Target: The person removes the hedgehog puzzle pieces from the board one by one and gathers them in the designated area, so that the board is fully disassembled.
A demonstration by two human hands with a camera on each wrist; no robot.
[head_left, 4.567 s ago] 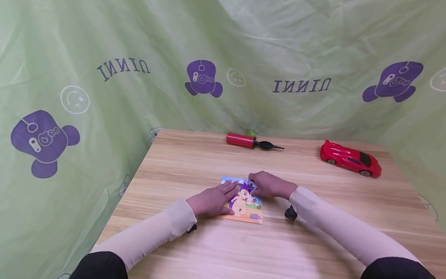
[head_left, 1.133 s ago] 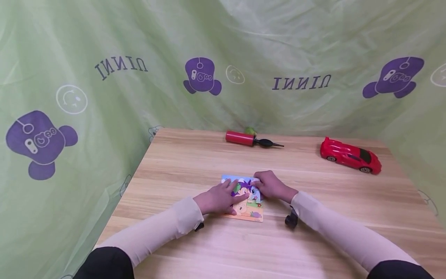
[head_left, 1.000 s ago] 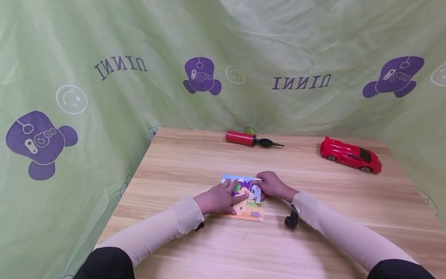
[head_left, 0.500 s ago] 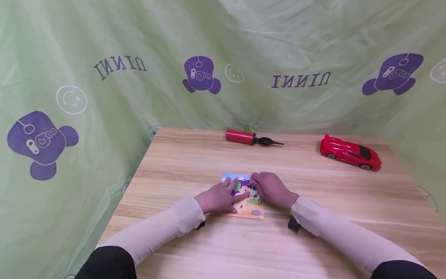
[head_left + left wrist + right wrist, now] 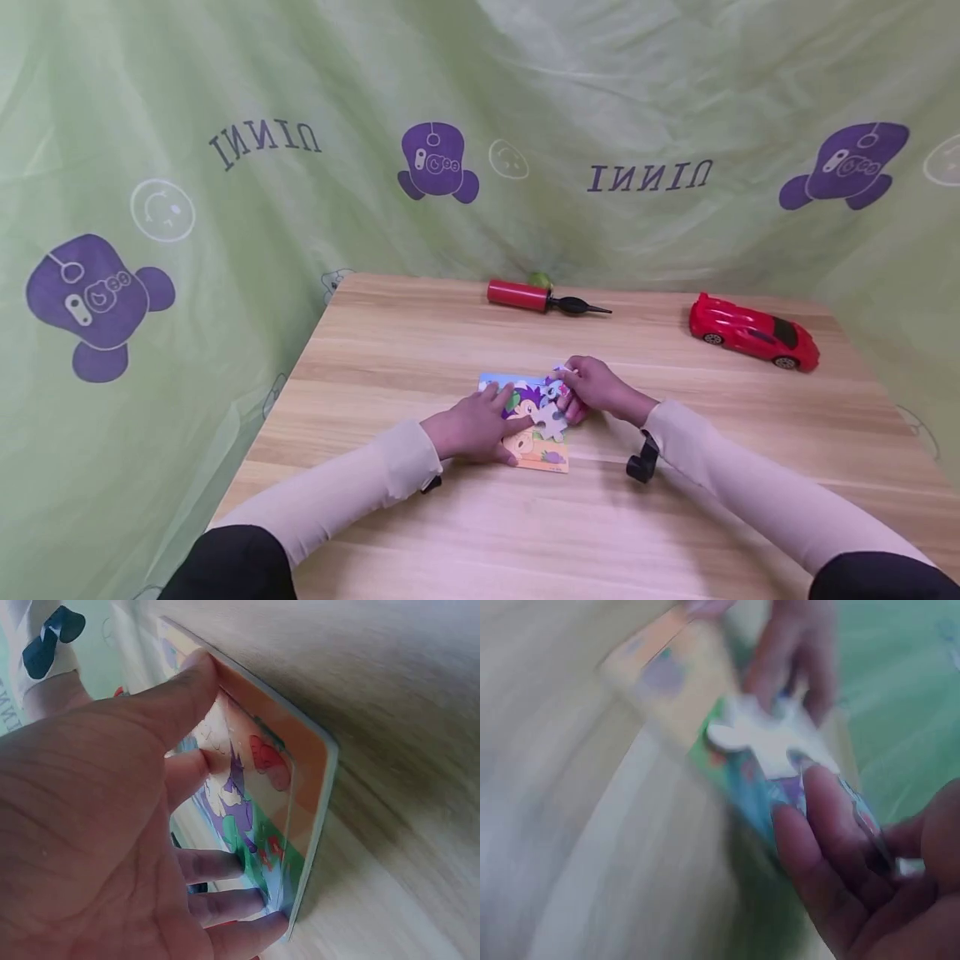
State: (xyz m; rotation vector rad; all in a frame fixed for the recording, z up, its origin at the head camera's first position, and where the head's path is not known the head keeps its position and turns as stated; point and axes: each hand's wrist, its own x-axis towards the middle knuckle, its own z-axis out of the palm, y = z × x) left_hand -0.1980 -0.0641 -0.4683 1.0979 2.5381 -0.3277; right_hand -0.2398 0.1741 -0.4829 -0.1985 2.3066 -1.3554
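A small jigsaw puzzle (image 5: pixel 551 465) with a purple-haired cartoon figure lies on the table in the head view. My left hand (image 5: pixel 472 425) rests on its left part with fingers spread; in the left wrist view, thumb and fingertips touch the board (image 5: pixel 311 780). Just above the puzzle's upper right, my right hand (image 5: pixel 598 387) pinches a blue and purple puzzle piece (image 5: pixel 553 389). A white jigsaw-shaped patch (image 5: pixel 551 423) shows on the puzzle beneath it, also bright in the blurred right wrist view. My right fingers partly hide the held piece.
A red hand pump (image 5: pixel 517 295) with a black nozzle lies near the back edge of the wooden table (image 5: pixel 390 342). Behind it is a small green object (image 5: pixel 540 280). A red toy car (image 5: pixel 753 331) stands at the back right. A green printed curtain (image 5: pixel 337 192) surrounds the table.
My right hand has drawn back up and to the right, lifting a puzzle piece from the picture. The white patch has come into sight. My left hand has stayed nearly in place.
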